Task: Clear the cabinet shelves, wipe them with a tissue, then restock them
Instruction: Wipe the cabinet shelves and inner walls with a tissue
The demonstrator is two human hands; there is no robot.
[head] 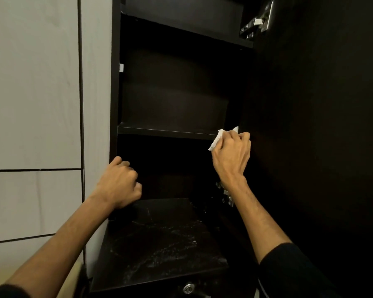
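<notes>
A crumpled white tissue (216, 140) is bunched in the right hand (232, 154), whose fingers are curled tightly around it so that only a folded edge and a small tip stick out. Tissue and hand sit at the right end of the middle shelf (166, 131), against its front edge, where the shelf meets the cabinet's dark right side. That shelf is bare, and so is the upper shelf (187, 31) above it. Below the middle shelf, the dark lower surface (159, 244) shows pale streaks and smudges across its top, and a small round metal lock (188, 288) sits in the front face beneath it. The left hand (121, 186) is below the middle shelf's left end, clenched into a loose fist holding nothing, close to the cabinet's left upright (115, 82). Metal hinges (256, 22) show above the middle shelf at upper right and another (226, 194) below the right hand. Left of the cabinet are pale panels (32, 82).
</notes>
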